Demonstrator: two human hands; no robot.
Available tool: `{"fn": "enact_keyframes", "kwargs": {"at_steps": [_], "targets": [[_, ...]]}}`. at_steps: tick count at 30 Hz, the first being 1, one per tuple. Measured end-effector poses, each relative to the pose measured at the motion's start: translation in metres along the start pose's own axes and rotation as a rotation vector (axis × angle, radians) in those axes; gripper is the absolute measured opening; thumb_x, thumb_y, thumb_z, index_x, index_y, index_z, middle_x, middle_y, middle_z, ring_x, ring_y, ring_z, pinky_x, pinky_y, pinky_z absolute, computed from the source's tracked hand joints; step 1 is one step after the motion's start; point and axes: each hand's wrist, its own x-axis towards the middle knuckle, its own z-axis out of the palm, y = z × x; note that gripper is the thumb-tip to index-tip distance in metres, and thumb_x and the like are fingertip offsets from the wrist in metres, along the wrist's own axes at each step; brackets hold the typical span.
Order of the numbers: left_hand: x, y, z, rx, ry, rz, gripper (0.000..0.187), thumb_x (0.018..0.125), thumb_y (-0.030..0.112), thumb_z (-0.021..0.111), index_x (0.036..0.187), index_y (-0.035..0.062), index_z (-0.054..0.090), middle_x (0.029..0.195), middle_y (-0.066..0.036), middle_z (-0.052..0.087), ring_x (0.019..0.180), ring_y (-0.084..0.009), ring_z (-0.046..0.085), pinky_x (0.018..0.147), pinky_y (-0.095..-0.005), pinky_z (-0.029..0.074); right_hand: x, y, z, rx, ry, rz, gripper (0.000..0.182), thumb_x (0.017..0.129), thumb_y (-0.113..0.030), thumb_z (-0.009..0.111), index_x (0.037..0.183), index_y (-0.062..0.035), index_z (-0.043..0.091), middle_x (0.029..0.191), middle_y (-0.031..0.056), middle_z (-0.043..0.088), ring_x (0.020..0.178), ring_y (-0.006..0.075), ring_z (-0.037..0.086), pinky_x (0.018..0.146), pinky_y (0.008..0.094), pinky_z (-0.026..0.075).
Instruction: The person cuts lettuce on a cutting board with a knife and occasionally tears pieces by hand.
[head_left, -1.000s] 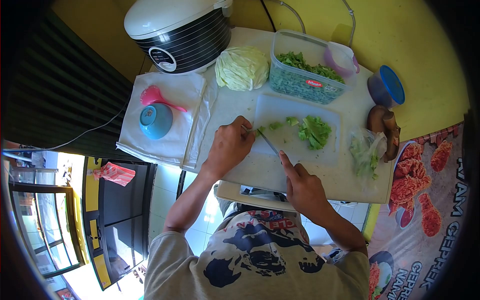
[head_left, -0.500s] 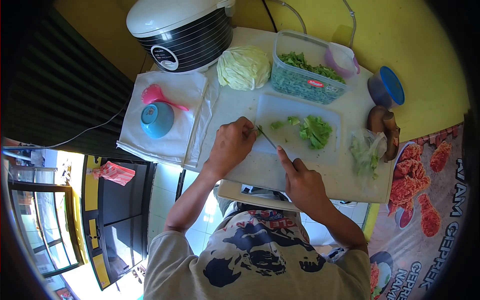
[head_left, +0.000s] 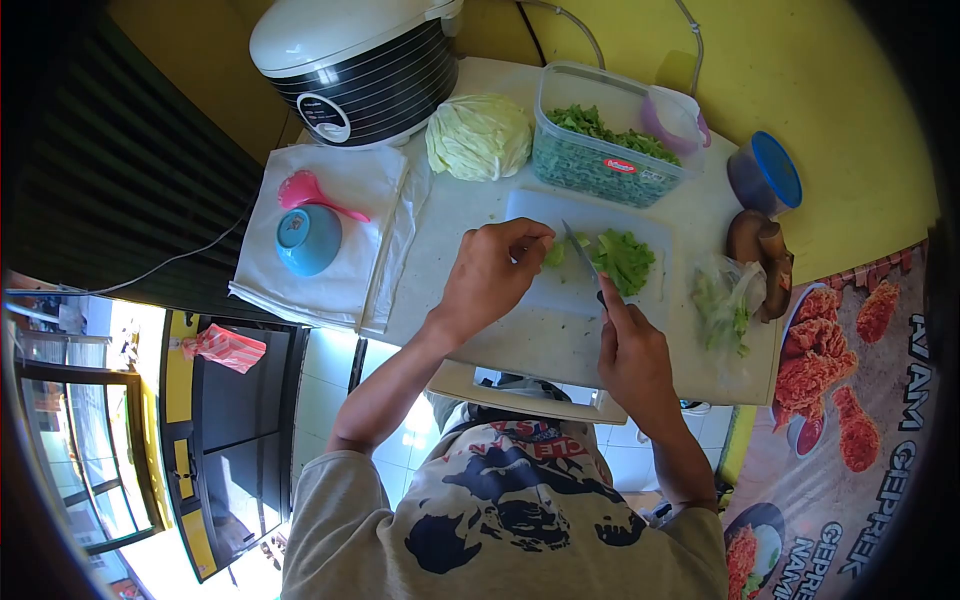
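Note:
My right hand (head_left: 636, 350) grips a knife (head_left: 578, 246) by its dark handle, blade slanting up and left over the white cutting board (head_left: 545, 292). My left hand (head_left: 498, 268) hovers over the board's left part, thumb and fingertips pinched together. Whatever lies in that pinch is too small to make out. Just right of those fingertips is a small piece of lettuce (head_left: 554, 254). A larger bunch of green lettuce (head_left: 624, 262) rests on the board beyond the blade.
Behind the board stand a clear tub (head_left: 600, 172) of cut greens and a cabbage (head_left: 478, 138). A rice cooker (head_left: 365, 90) is at back left. Left are a blue bowl (head_left: 308, 240) and pink ladle (head_left: 318, 194). Right lie a plastic bag (head_left: 722, 300) of greens and a blue-lidded container (head_left: 765, 172).
My left hand has moved right and slightly up, towards the lettuce. My right hand has shifted right, and the knife's tip has swung up, away from my left fingertips.

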Motion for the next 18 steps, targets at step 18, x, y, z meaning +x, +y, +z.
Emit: {"fn": "enact_keyframes", "kwargs": {"at_steps": [18], "targets": [[-0.038,-0.027,-0.005,0.154,0.122,-0.054,0.024,0.096,0.012,0.071,0.114,-0.0037,0.074,0.081,-0.014,0.077,0.064,-0.0206,0.074,0.064,-0.032,0.059,-0.02,-0.013,0.026,0.126,-0.132,-0.062,0.071,0.094,-0.004,0.062,0.16,-0.0107,0.039,0.084,0.0129,0.061,0.057,0.0305,0.063,0.054,0.0437,0.055]]}}
